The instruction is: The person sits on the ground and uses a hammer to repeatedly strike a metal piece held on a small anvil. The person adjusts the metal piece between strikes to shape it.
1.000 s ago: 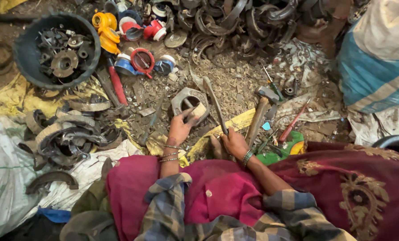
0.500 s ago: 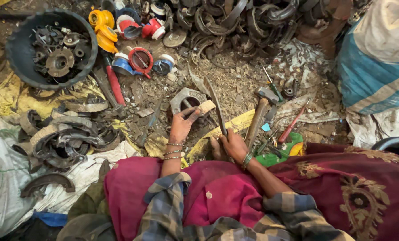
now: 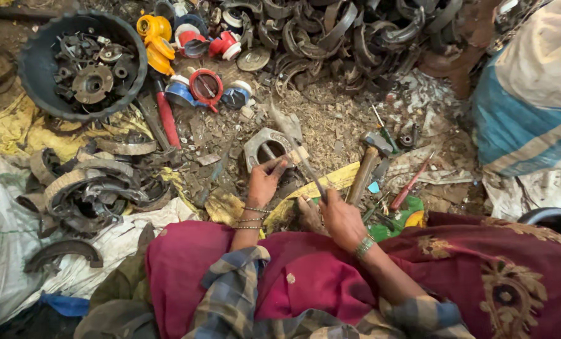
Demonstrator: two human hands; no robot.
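1. Overall, the dark round plastic basin of rusty metal parts [image 3: 38, 66] is the landmark; it sits at the upper left of the head view on littered ground.
2. Heap of curved dark metal brake shoes [image 3: 331, 31]: well to the right of the basin, along the top edge.
3. Second pile of worn grey curved shoes [image 3: 89, 188]: directly below the basin, on yellow and white sacking.
4. Wooden-handled hammer [image 3: 365, 166]: far right of the basin and lower, lying on the ground with its metal head away from the person.
5. Red-handled tool [image 3: 166, 119]: just beside the basin's lower right rim, lying nearly upright in the frame.
6. Grey metal ring-shaped casting [image 3: 265, 145]: right of the basin and below it, resting on the debris.
7. Left hand [image 3: 265, 182]: just below the casting, fingers curled closed, pinching a small pale flat piece [image 3: 296, 157] at the casting's near edge.
8. Right hand [image 3: 340, 220]: lower right of the casting, fist closed around a long thin metal blade [image 3: 305, 166], whose tip points up past the casting.
9. Yellow plastic fitting [image 3: 155, 37]: touching the basin's upper right rim.
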